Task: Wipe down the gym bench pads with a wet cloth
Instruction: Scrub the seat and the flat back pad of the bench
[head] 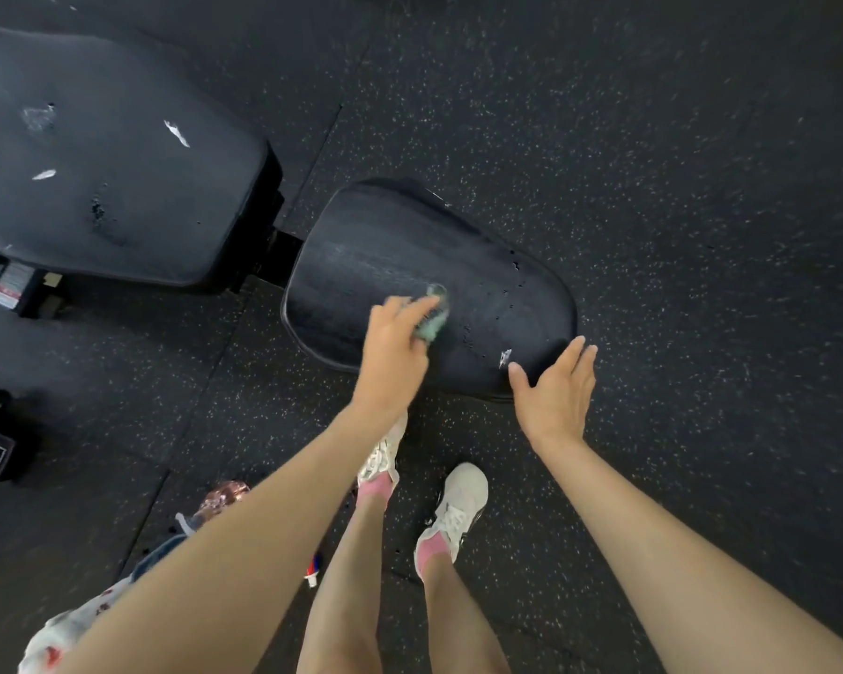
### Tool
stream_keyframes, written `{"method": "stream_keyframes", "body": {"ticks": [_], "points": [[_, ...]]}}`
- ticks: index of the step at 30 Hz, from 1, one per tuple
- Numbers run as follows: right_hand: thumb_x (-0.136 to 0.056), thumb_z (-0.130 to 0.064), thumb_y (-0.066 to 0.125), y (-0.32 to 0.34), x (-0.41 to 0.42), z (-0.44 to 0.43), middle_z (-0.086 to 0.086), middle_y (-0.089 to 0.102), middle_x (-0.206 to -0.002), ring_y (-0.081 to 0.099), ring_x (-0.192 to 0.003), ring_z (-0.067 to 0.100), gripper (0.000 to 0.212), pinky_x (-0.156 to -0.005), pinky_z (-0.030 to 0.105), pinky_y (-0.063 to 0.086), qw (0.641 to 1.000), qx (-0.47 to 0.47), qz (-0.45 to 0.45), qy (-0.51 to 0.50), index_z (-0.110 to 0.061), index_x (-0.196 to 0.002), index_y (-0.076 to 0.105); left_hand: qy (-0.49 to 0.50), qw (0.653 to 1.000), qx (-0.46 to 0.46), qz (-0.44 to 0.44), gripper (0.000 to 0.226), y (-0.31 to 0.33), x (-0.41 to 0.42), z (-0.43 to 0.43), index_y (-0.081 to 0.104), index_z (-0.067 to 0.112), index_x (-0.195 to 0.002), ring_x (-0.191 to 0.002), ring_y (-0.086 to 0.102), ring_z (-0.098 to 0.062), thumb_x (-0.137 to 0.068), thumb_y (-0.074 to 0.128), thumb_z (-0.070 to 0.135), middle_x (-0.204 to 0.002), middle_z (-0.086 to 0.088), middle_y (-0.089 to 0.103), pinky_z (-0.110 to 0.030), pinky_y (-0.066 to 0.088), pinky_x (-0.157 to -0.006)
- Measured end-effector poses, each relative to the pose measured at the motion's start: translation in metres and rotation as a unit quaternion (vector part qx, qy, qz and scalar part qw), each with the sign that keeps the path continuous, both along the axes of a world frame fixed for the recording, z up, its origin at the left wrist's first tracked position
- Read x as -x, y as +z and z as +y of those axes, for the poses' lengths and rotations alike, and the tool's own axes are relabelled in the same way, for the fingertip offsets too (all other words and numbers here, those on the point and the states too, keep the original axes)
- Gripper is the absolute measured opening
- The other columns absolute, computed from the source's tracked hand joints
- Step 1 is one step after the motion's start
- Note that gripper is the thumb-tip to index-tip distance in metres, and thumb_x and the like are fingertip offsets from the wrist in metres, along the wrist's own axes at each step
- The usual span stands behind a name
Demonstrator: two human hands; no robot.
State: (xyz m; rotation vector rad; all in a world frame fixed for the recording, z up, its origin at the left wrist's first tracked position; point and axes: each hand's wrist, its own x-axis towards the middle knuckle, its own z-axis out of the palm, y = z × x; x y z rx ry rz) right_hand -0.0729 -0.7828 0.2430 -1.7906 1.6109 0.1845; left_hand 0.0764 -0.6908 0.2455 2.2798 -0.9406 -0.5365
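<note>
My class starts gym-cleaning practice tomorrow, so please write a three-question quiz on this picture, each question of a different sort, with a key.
1. Multiple choice: which hand holds the green cloth? A) left hand B) right hand C) neither
2. True or false: the green cloth is on the smaller seat pad.
3. Fill in: the right hand, by the seat pad's near edge, has open fingers and holds ____.
Key: 1 A; 2 true; 3 nothing.

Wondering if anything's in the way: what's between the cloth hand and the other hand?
In the head view, only bare seat pad, with a small white tear, lies between the left hand gripping the green cloth and the open right hand.
</note>
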Motion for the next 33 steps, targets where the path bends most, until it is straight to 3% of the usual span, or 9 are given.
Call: {"method": "stream_keyframes", "body": {"ticks": [5, 9, 12, 16, 18, 22, 26, 28, 33], "points": [[-0.099, -0.022, 0.049, -0.005, 0.004, -0.009, 0.013, 0.021, -0.158, 0.021, -0.145, 0.028, 0.069, -0.117, 0.038, 0.02, 0.979, -0.106, -0.08, -0.157, -0.006, -0.153, 0.009, 0.14, 0.984, -0.088, -0.059, 0.05, -0.008, -0.026, 0.002, 0.051, 0.007, -0.133, -0.11, 0.038, -0.031, -0.086, 0.045, -0.009, -0.126, -0.015, 0.048, -0.032, 0.035, -0.091], [-0.096, -0.003, 0.044, -0.013, 0.013, -0.014, 0.01, 0.042, -0.147, 0.041, -0.134, 0.027, 0.057, -0.107, 0.034, 0.033, 0.956, -0.15, -0.102, -0.232, -0.008, -0.15, 0.028, 0.09, 0.992, -0.068, -0.057, 0.052, -0.015, 0.02, -0.017, 0.053, 0.005, -0.131, -0.099, 0.042, -0.032, -0.083, 0.049, -0.012, -0.121, -0.016, 0.053, -0.037, 0.039, -0.086], [-0.088, 0.006, 0.038, -0.018, 0.019, -0.016, 0.007, 0.058, -0.123, 0.054, -0.11, 0.021, 0.058, -0.091, 0.031, 0.046, 0.938, -0.165, -0.124, -0.277, -0.009, -0.143, 0.043, 0.032, 0.998, -0.035, -0.034, 0.055, -0.02, 0.05, -0.029, 0.059, 0.002, -0.125, -0.092, 0.045, -0.034, -0.075, 0.053, -0.018, -0.114, -0.017, 0.059, -0.037, 0.042, -0.081], [-0.087, 0.006, 0.038, -0.016, 0.024, -0.021, 0.004, 0.062, -0.12, 0.058, -0.112, 0.023, 0.051, -0.1, 0.043, 0.047, 0.927, -0.177, -0.127, -0.306, -0.012, -0.133, 0.053, -0.121, 0.992, -0.009, -0.025, 0.056, -0.021, 0.061, -0.027, 0.066, 0.002, -0.115, -0.081, 0.051, -0.036, -0.066, 0.057, -0.024, -0.103, -0.016, 0.064, -0.04, 0.049, -0.071], [-0.086, 0.005, 0.039, -0.014, 0.024, -0.023, 0.006, 0.064, -0.12, 0.059, -0.113, 0.026, 0.051, -0.099, 0.044, 0.048, 0.927, -0.179, -0.126, -0.305, -0.014, -0.131, 0.056, -0.181, 0.983, 0.008, -0.023, 0.054, -0.018, 0.051, -0.028, 0.066, 0.001, -0.115, -0.084, 0.052, -0.037, -0.068, 0.055, -0.025, -0.106, -0.016, 0.065, -0.041, 0.05, -0.074], [-0.087, 0.007, 0.041, -0.011, 0.027, -0.027, 0.006, 0.062, -0.124, 0.058, -0.114, 0.025, 0.053, -0.101, 0.043, 0.047, 0.922, -0.197, -0.129, -0.308, -0.013, -0.134, 0.052, -0.08, 0.995, 0.016, -0.057, 0.053, -0.012, 0.014, -0.032, 0.064, 0.002, -0.118, -0.094, 0.048, -0.033, -0.074, 0.05, -0.022, -0.111, -0.016, 0.062, -0.026, 0.037, -0.084], [-0.089, 0.008, 0.04, -0.01, 0.029, -0.03, 0.007, 0.062, -0.118, 0.061, -0.109, 0.028, 0.053, -0.091, 0.038, 0.052, 0.912, -0.211, -0.142, -0.32, -0.012, -0.137, 0.049, 0.065, 0.994, -0.056, -0.07, 0.053, -0.014, -0.006, -0.031, 0.055, 0.005, -0.13, -0.101, 0.042, -0.031, -0.082, 0.044, -0.015, -0.119, -0.014, 0.056, -0.032, 0.036, -0.087], [-0.09, 0.008, 0.039, -0.01, 0.027, -0.03, 0.007, 0.06, -0.124, 0.06, -0.11, 0.026, 0.053, -0.091, 0.036, 0.052, 0.91, -0.214, -0.146, -0.323, -0.012, -0.138, 0.048, 0.063, 0.994, -0.06, -0.065, 0.054, -0.015, 0.01, -0.034, 0.056, 0.006, -0.129, -0.098, 0.042, -0.031, -0.08, 0.045, -0.015, -0.121, -0.014, 0.057, -0.034, 0.036, -0.084], [-0.089, 0.003, 0.039, -0.011, 0.028, -0.027, 0.005, 0.06, -0.126, 0.059, -0.112, 0.024, 0.048, -0.1, 0.044, 0.048, 0.925, -0.191, -0.143, -0.294, -0.015, -0.131, 0.056, -0.066, 0.997, -0.033, -0.023, 0.056, -0.019, 0.072, -0.042, 0.065, 0.006, -0.118, -0.089, 0.05, -0.034, -0.069, 0.056, -0.02, -0.107, -0.012, 0.065, -0.035, 0.043, -0.073]]}}
